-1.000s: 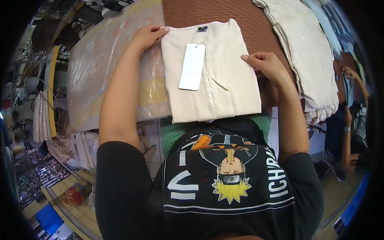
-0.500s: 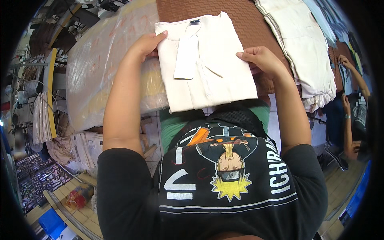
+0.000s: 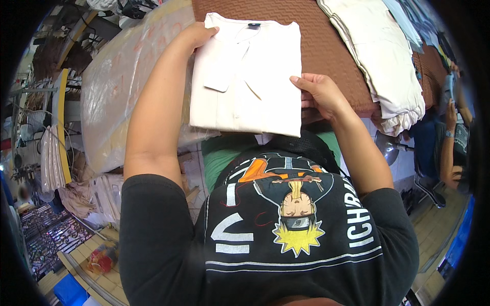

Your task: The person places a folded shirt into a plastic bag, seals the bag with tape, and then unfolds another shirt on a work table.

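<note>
A folded cream shirt (image 3: 270, 97) is held up in front of me, its collar at the far end and its lower fold toward my lap. My left hand (image 3: 200, 34) pinches its far left corner by the neckline. My right hand (image 3: 319, 92) grips the right edge about halfway down, thumb on top and fingers partly underneath. A white hang tag (image 3: 219, 77) lies on the shirt's front, hanging by a thin string from the dark neck label (image 3: 253, 26).
A brown textured cloth (image 3: 337, 66) covers the table beyond. Stacked cream garments (image 3: 380, 56) lie to its right, with blue garments (image 3: 406, 23) beyond. A large plastic-wrapped bundle (image 3: 127, 97) sits at left. At far right, another person's arm (image 3: 449, 143) handles a blue piece.
The shirt has shifted left and turned slightly clockwise. My left hand has moved farther away, and my right hand slightly left and nearer. The tag has swung left across the front.
</note>
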The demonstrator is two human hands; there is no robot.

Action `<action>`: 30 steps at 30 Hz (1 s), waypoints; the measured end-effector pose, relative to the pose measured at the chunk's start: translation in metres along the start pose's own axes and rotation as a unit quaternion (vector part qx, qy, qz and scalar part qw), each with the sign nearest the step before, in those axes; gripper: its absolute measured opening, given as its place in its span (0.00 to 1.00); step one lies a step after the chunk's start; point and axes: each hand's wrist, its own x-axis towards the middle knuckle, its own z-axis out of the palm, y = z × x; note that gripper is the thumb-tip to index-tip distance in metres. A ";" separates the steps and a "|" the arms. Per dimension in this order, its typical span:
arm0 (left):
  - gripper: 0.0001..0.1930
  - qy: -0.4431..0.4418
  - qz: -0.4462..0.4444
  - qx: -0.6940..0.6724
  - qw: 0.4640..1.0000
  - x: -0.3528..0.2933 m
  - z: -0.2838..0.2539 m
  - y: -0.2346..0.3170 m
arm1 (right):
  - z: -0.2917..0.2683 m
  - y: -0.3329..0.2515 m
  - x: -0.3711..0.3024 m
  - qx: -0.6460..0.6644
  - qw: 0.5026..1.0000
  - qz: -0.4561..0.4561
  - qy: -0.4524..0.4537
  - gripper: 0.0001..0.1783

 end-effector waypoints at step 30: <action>0.18 0.293 0.210 0.207 0.910 -0.133 0.031 0.023 | -0.024 -0.067 -0.006 -0.334 0.888 -0.284 0.139 0.17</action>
